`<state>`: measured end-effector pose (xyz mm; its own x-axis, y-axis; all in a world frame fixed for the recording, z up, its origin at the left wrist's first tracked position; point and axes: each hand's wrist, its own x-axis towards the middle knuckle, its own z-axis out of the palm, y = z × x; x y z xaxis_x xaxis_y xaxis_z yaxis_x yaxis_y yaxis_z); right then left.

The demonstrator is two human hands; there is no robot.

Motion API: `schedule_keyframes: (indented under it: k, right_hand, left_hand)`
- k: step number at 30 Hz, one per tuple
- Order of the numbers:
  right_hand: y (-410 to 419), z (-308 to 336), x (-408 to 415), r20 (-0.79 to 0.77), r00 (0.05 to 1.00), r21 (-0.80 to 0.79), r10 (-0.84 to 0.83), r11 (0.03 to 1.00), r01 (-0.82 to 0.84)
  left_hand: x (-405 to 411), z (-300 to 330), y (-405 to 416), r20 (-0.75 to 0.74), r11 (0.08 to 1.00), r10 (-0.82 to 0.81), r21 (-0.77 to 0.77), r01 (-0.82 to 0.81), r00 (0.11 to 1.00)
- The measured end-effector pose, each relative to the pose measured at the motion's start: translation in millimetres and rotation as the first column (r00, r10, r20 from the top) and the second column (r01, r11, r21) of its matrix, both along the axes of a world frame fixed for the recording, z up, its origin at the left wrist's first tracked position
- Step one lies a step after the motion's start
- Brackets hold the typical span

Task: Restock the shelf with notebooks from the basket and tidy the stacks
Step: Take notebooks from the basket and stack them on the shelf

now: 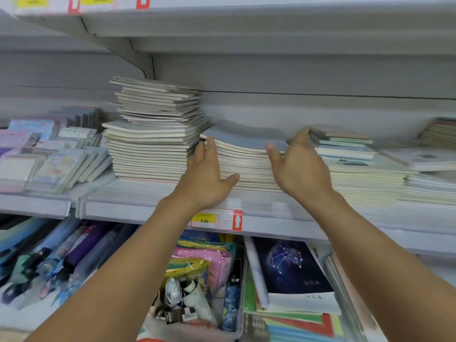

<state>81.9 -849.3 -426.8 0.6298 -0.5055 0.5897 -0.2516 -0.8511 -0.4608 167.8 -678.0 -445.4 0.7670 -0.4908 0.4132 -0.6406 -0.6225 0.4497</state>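
A middle stack of grey-covered notebooks [246, 149] lies on the white shelf [138, 208], its top covers bowed upward. My left hand [209, 176] presses flat against the stack's left side, fingers straight, thumb under its front edge. My right hand [298, 164] presses the stack's right side with straight fingers, thumb on the top front corner. A taller, uneven stack of pale notebooks [155, 134] stands right beside it on the left. A lower stack with blue and green covers [350, 164] sits on the right. No basket is in view.
Packaged stationery [54, 154] fills the shelf's left end. More notebooks [436, 159] lie at the far right. A yellow price tag [204, 219] hangs on the shelf edge. Below are umbrellas [56, 262], pouches in a clear bin [197, 280] and a dark constellation notebook [291, 267]. Another shelf hangs overhead.
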Motion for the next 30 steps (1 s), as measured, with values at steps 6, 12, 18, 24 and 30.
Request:
schedule_keyframes:
  k: [6, 12, 18, 24, 30]
  right_hand:
    - [25.7, 18.3, -37.4, 0.310, 0.882, -0.071, 0.354, 0.934, -0.350]
    - [95.6, -195.9, -98.5, -0.549, 0.376, 0.325, 0.746, 0.606, -0.726]
    - [112.4, -409.3, -167.4, -0.857, -0.207, 0.488, 0.471, 0.872, -0.035]
    - [119.1, -483.4, -206.0, -0.906, 0.052, 0.424, 0.420, 0.900, 0.106]
    - [122.6, -498.5, -198.7, -0.964, 0.016, 0.265, 0.267, 0.962, -0.066]
  left_hand:
    - [-31.6, -13.4, 47.2, 0.205, 0.981, -0.030, -0.183, 0.069, 0.978]
    - [-105.2, -106.3, 136.5, -0.587, 0.443, 0.035, 0.735, 0.514, 0.809]
    - [-137.7, -158.5, 172.6, -0.605, 0.208, 0.303, 0.796, 0.568, 0.737]
    - [-130.6, -166.6, 163.4, -0.531, 0.383, 0.080, 0.798, 0.466, 0.843]
    - [-130.1, -180.6, 163.6, -0.576, 0.176, 0.116, 0.814, 0.554, 0.809]
